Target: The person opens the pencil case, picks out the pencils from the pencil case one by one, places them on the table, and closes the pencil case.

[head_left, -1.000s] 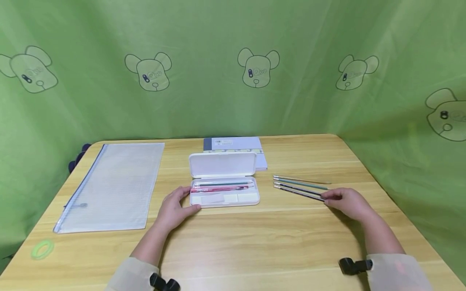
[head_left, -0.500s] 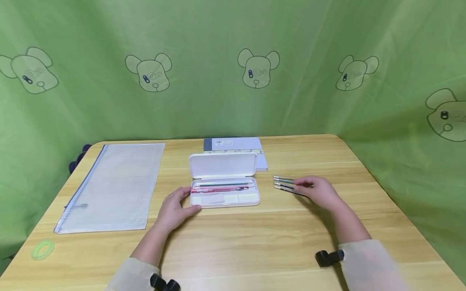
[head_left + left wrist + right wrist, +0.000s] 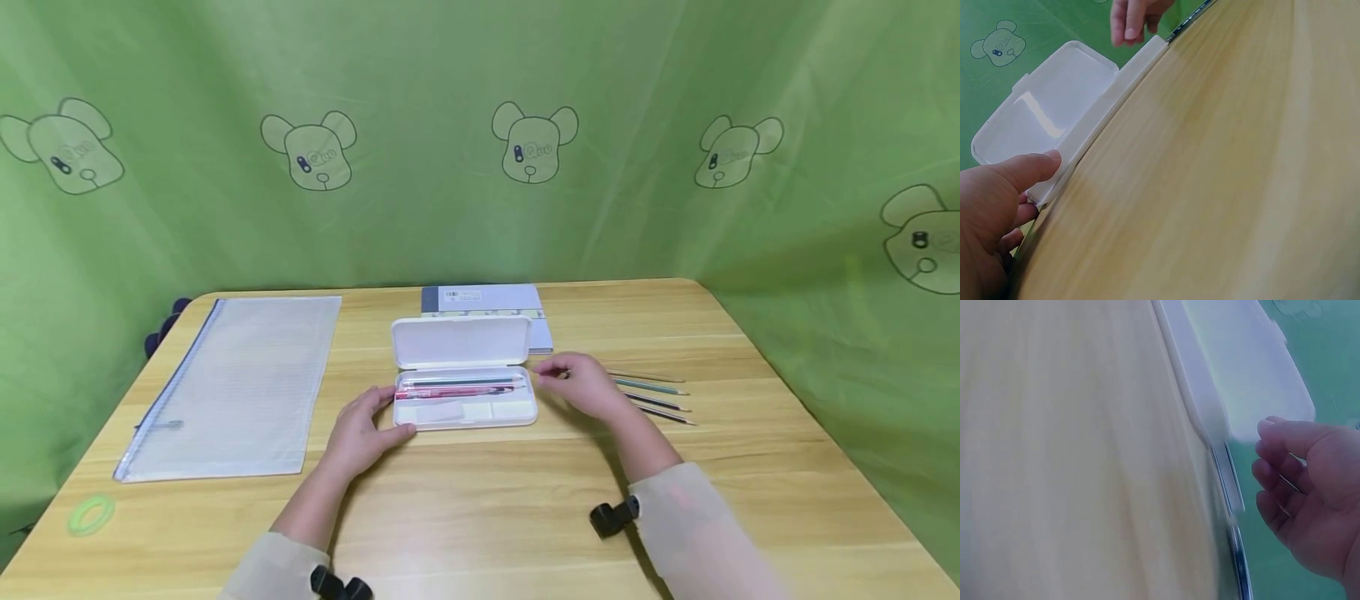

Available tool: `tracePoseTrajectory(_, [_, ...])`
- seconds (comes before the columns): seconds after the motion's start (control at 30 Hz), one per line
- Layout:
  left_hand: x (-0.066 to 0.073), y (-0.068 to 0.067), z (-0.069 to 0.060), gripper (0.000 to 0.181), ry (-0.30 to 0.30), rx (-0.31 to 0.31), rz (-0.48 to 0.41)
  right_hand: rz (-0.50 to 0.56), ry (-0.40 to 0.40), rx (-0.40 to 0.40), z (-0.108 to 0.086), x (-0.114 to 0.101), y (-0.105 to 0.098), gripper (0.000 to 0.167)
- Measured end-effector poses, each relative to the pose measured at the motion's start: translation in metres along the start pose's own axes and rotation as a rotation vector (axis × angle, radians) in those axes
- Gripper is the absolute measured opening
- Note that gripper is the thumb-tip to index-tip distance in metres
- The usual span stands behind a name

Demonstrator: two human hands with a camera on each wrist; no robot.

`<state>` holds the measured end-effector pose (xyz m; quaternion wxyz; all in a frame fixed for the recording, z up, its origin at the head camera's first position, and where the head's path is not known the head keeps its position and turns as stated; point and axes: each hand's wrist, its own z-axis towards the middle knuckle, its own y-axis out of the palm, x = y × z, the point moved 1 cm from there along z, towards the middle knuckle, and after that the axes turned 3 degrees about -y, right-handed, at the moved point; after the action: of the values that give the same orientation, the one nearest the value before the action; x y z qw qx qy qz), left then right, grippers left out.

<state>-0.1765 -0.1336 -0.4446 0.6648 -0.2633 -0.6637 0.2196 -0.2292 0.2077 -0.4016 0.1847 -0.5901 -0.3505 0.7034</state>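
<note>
White pencil case, with a dark green pencil and a pink-red pen inside. Loose pencils: one tan, one teal, two dark. Lilac notebook with a navy band and patterned strip. Whitish, blue-edged pouch. Light green ring. Tan wood-grain table. Green curtain printed with dark-outlined animal heads.

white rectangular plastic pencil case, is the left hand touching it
Touching. In the left wrist view, the left hand lays its thumb on the white pencil case, against the front wall.
</note>
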Motion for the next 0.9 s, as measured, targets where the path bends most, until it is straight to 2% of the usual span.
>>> tracePoseTrajectory(0.17, [0.0,0.0,0.0,0.072,0.0,-0.003,0.002,-0.005,-0.02,-0.029,0.012,-0.013,0.015,0.02])
tracePoseTrajectory(0.37, [0.0,0.0,0.001,0.072,0.007,0.007,0.004,-0.066,-0.018,-0.056,0.023,-0.023,0.029,0.019])
tracePoseTrajectory(0.67, [-0.001,0.001,0.001,0.072,0.005,0.006,0.007,-0.185,0.039,-0.084,0.025,-0.032,0.039,0.021])
tracePoseTrajectory(0.9, [-0.001,0.001,0.001,0.072,-0.002,0.0,0.01,-0.272,0.029,-0.129,0.026,-0.035,0.042,0.025])
